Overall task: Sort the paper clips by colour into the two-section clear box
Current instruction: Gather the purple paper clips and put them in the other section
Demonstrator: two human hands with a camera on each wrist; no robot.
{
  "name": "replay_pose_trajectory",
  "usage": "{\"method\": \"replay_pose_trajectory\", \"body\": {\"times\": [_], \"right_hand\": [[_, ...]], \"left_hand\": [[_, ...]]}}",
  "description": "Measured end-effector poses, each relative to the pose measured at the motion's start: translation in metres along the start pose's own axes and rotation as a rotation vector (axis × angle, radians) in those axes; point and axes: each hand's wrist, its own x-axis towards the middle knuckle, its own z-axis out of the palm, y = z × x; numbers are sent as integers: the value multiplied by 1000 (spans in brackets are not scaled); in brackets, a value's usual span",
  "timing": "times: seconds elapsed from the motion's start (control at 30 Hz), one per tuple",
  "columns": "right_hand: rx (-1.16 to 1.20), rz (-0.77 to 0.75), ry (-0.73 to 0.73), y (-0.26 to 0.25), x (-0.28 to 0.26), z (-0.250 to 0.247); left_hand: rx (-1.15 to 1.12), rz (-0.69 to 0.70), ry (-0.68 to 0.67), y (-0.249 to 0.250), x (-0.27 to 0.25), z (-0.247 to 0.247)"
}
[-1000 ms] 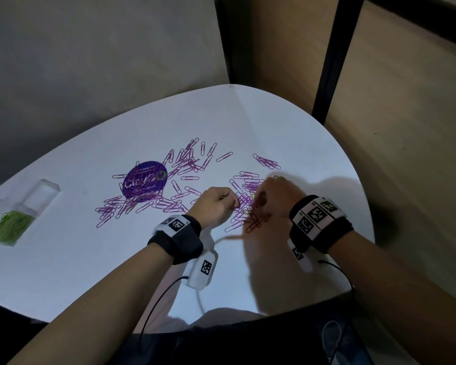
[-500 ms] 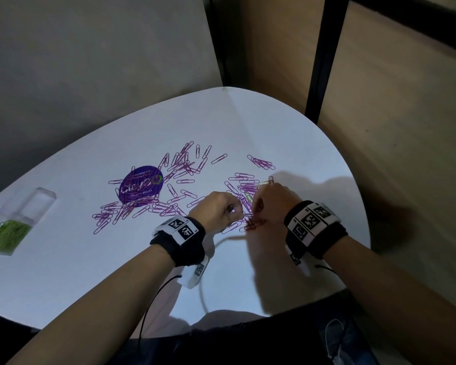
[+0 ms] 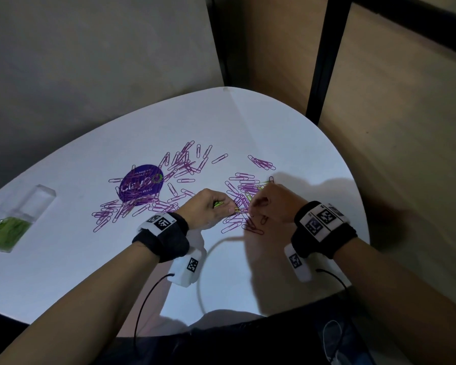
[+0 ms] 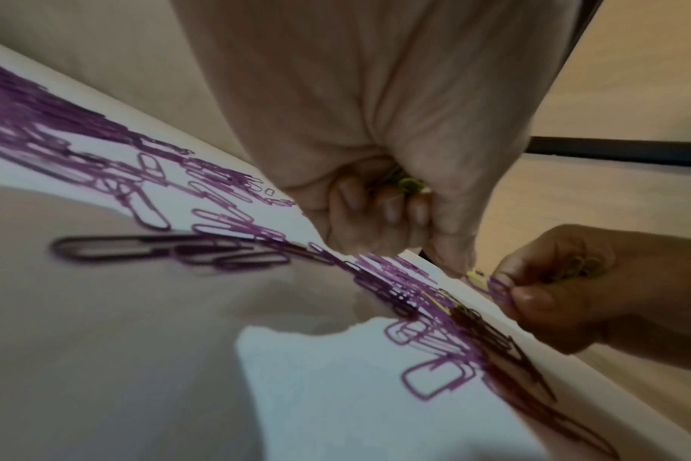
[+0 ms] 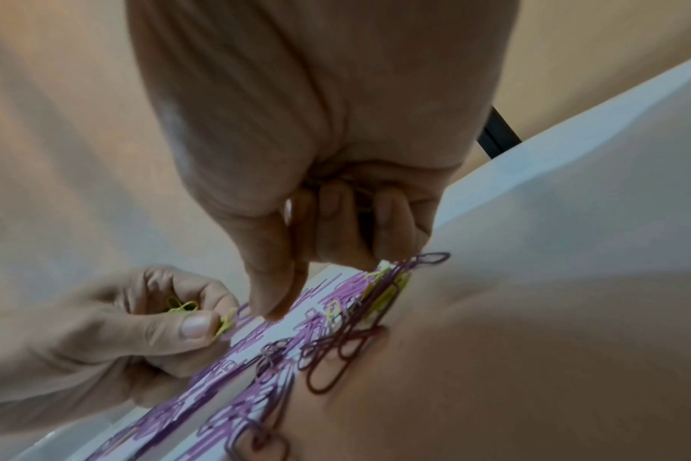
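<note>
Purple paper clips (image 3: pixel 184 177) lie scattered over the white table (image 3: pixel 287 133), with a few green ones mixed into the right pile (image 3: pixel 244 187). My left hand (image 3: pixel 211 206) is a fist around green clips (image 4: pixel 409 184), and its thumb and finger pinch one more green clip (image 5: pixel 226 322) at the pile's edge. My right hand (image 3: pixel 271 204) curls over the same pile, fingertips (image 5: pixel 275 305) down on the table; the left wrist view shows green clips (image 4: pixel 578 268) in it. The clear two-section box (image 3: pixel 41 197) stands far left, with green clips (image 3: pixel 8 230) in its near section.
A round purple printed disc (image 3: pixel 141 184) lies under clips left of centre. A small group of purple clips (image 3: pixel 261 163) sits apart at the back right. The table's rounded edge (image 3: pixel 353 185) is close on the right. Wrist cables (image 3: pixel 148 299) hang at the near edge.
Both hands have stayed at the right pile with only small finger movements. The left thumb and finger now pinch a green clip at the pile's near edge.
</note>
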Motion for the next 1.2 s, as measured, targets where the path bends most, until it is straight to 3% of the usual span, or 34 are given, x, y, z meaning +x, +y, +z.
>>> {"method": "replay_pose_trajectory", "body": {"times": [0.17,0.33,0.5,0.67,0.83,1.0,1.1,1.2], "right_hand": [[-107,66,-59,2,-1,-2],[-99,88,-19,1,3,-1],[-119,180,141,10,8,-11],[-186,207,195,-4,19,-10],[-313,192,189,-13,34,-1],[-358,195,160,-15,36,-2],[-279,218,143,-14,35,-3],[-54,230,127,-7,36,-8]], "left_hand": [[-109,-33,66,-2,-3,-3],[-553,-296,138,9,8,4],[-1168,-217,71,16,14,7],[-1419,-222,135,17,22,7],[-1348,-345,107,11,25,4],[-1047,-286,100,8,26,2],[-842,-234,117,16,25,4],[-735,-217,159,20,25,6]]}}
